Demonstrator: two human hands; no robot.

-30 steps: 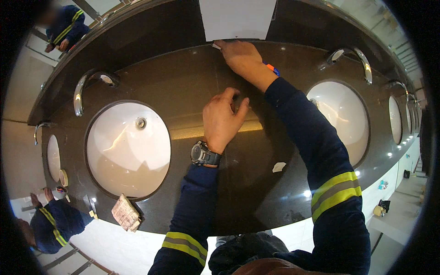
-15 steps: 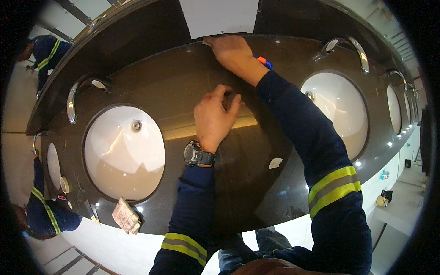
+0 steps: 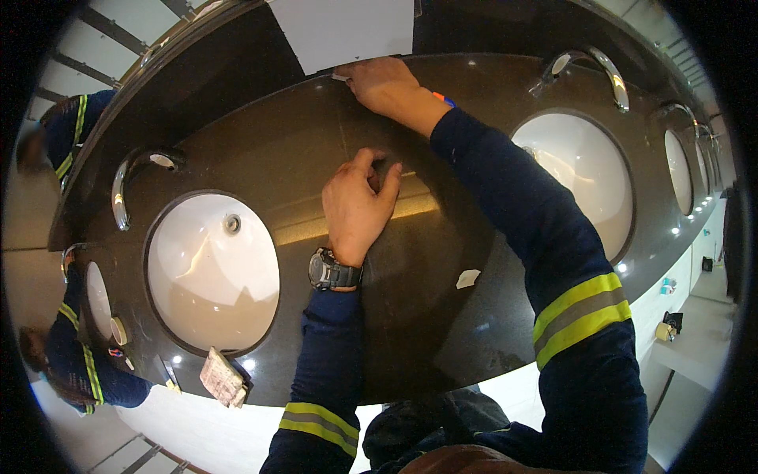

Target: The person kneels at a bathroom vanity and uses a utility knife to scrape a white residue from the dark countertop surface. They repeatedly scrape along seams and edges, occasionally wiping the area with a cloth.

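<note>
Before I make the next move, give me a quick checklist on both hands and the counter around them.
1. Right hand grips the thin white piece: ok.
2. That hand is at the lower edge of the white panel: ok.
3. White piece pressed against the panel: cannot tell.
4. Left hand holding nothing: cannot tell; its curled fingers hide the palm.
5. White scrap off the counter: not ok, it lies there between the forearms.
6. Folded pad well back from the counter's front edge: not ok, it sits right by it.

The dark countertop (image 3: 426, 340) bears 1 stained block (image 3: 223, 378), 1 white scrap (image 3: 467, 278), 1 tape roll (image 3: 120, 331).
</note>
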